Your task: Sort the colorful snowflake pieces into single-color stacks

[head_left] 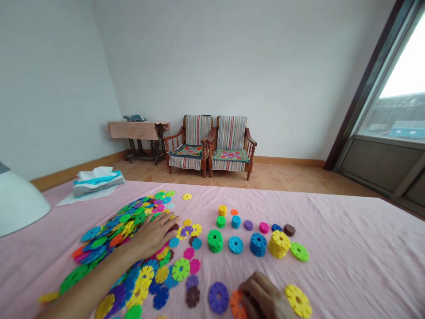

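Observation:
My left hand lies with its fingers stretched out over a pile of coloured interlocking notched discs. Near the front edge, the curled fingers of my right hand grip an orange disc, partly covered by them. Beside it lies a purple disc, with a large yellow disc on the other side. Farther back stand stacks sorted by colour: green, blue and yellow. Behind them runs a row of smaller discs, including a light blue stack and a brown one.
A pink cloth covers the table. A tissue pack lies at the back left, near a white rounded object. Beyond the table are two wooden armchairs and a small cloth-covered table.

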{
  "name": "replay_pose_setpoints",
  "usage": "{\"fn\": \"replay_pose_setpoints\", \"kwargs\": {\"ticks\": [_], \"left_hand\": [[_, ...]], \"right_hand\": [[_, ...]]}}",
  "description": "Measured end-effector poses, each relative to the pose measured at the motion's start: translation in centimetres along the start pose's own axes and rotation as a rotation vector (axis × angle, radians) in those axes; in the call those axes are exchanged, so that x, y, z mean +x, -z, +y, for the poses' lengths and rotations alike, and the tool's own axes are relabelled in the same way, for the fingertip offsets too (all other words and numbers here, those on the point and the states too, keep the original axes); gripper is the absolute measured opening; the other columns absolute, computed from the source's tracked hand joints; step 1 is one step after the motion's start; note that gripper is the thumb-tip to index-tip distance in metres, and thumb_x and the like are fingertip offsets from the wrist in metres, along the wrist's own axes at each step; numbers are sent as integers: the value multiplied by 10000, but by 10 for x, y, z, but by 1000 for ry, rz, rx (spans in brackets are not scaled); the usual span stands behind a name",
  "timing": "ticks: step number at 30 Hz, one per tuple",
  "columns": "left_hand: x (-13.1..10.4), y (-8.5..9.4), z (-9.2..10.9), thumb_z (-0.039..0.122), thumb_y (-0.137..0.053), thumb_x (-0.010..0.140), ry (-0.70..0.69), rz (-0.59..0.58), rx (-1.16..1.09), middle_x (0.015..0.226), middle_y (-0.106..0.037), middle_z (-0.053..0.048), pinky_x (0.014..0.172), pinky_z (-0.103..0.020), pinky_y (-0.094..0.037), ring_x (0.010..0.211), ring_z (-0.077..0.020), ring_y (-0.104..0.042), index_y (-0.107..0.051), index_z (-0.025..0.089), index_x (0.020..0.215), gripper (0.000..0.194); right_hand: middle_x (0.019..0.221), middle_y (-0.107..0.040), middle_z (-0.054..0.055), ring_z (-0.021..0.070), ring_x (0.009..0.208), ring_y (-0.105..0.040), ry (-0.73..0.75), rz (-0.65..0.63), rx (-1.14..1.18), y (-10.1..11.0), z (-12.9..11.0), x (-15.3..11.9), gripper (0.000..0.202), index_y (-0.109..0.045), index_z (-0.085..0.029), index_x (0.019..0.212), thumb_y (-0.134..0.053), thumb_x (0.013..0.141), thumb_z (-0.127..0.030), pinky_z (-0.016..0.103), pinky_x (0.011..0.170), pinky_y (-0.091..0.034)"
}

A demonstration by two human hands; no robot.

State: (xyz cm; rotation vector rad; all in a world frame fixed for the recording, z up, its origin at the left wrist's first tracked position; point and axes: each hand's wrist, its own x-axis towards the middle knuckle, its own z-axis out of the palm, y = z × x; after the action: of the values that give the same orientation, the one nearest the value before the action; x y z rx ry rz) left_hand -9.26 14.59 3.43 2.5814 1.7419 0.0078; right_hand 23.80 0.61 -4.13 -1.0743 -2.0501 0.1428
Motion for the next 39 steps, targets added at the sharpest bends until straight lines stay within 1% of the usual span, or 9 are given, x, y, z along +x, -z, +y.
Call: {"fn": "replay_pose_setpoints", "kwargs": {"ticks": [9,12,15,18,23,28,32,35,39], "left_hand": [[-64,-9,-2,573,-340,929,-8,1,-17,1545,-251,69,1142,-562,-27,1438,-282,-194,-263,440,1441,535],[-85,0,23,566,-369,919,12,23,-25,1535,-264,85,1140,-585,-34,1436,-300,-192,-231,471,1435,543],[-104,9,58,569,-360,924,-125,-49,-89,1552,-155,119,1163,-524,-111,1444,-264,-161,-67,487,1447,605],[-116,9,90,620,-457,867,-288,-21,-105,1563,-152,39,1159,-515,-148,1429,-301,-213,17,400,1470,798],[-121,2,113,492,-459,926,-355,26,-47,1538,-297,-43,1141,-538,-172,1385,-309,-327,-120,327,1485,675],[-120,-4,95,551,-457,904,-247,50,-55,1488,-386,-46,1090,-499,-319,1333,-317,-418,-281,316,1460,629],[-113,-12,80,467,-507,900,-159,84,-33,1464,-439,-52,1091,-524,-304,1329,-322,-423,-382,284,1433,578],[-102,-14,82,350,-559,880,-144,130,-46,1376,-562,-76,1079,-538,-306,1259,-325,-501,-532,246,1341,473],[-81,-5,96,92,-471,865,-137,143,-134,1157,-683,-79,965,-439,-434,1086,-263,-598,-665,219,1138,358]], "right_hand": [[818,-609,20,140,738,-633,-83,-129,13,17,-14,4,157,-583,-230,925,-440,929,-166,212,640,-496],[829,-604,26,144,747,-629,-104,-140,27,17,-16,4,176,-583,-227,923,-418,940,-169,224,646,-492],[829,-598,27,148,750,-622,-121,-139,42,18,-19,4,188,-581,-227,917,-404,949,-173,237,653,-484],[835,-600,27,149,761,-617,-146,-163,40,20,-22,5,184,-581,-226,909,-410,950,-173,241,666,-479],[852,-597,34,155,777,-612,-191,-206,41,22,-24,8,189,-584,-222,920,-406,946,-165,250,681,-478],[864,-590,38,159,793,-609,-201,-200,51,21,-25,8,189,-576,-223,923,-398,947,-165,260,698,-477],[855,-587,35,158,781,-609,-182,-187,48,21,-24,8,174,-568,-224,908,-409,943,-163,252,682,-477],[846,-590,30,155,770,-610,-174,-172,46,21,-24,8,175,-570,-230,907,-412,942,-162,246,672,-477],[848,-595,25,150,762,-611,-171,-181,46,21,-24,8,175,-572,-235,911,-416,938,-161,243,670,-477]]}}
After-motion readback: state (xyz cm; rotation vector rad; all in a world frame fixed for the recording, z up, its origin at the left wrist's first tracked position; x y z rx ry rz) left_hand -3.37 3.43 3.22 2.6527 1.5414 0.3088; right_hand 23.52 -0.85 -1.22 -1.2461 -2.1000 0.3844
